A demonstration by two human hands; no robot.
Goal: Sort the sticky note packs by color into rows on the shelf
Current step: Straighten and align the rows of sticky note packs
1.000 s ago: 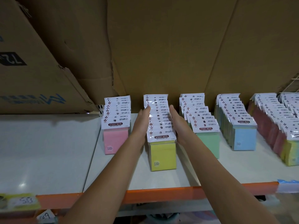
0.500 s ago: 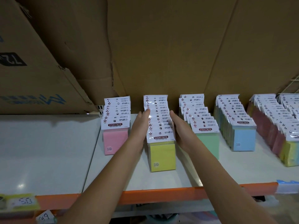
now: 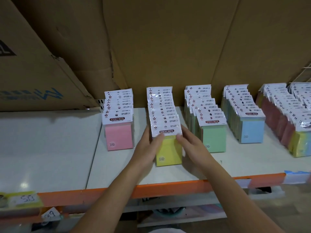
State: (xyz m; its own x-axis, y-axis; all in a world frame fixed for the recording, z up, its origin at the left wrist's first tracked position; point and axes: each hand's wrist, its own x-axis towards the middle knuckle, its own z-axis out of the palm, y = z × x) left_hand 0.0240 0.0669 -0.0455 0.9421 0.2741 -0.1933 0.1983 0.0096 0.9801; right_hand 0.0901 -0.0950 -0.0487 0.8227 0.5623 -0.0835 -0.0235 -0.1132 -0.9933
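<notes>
On the white shelf (image 3: 50, 148) stand rows of sticky note packs with white header cards. From left: a pink row (image 3: 119, 137), a yellow row (image 3: 169, 153), a green row (image 3: 213, 138), a blue row (image 3: 251, 131) and mixed red and yellow packs (image 3: 286, 125) at the far right. My left hand (image 3: 148, 147) holds the left side of the front yellow pack, thumb on its front. My right hand (image 3: 191, 145) holds its right side, thumb also on the front.
Large cardboard sheets (image 3: 168, 47) form the back wall, and a tilted cardboard box (image 3: 33, 73) leans at the left. The shelf's orange front rail (image 3: 168, 187) carries price tags (image 3: 23, 199). A wire rack (image 3: 303, 76) shows at the far right.
Both hands slid toward me along the sides of the yellow row, from its middle to the front pack. Their thumbs now lie on the front pack's face.
</notes>
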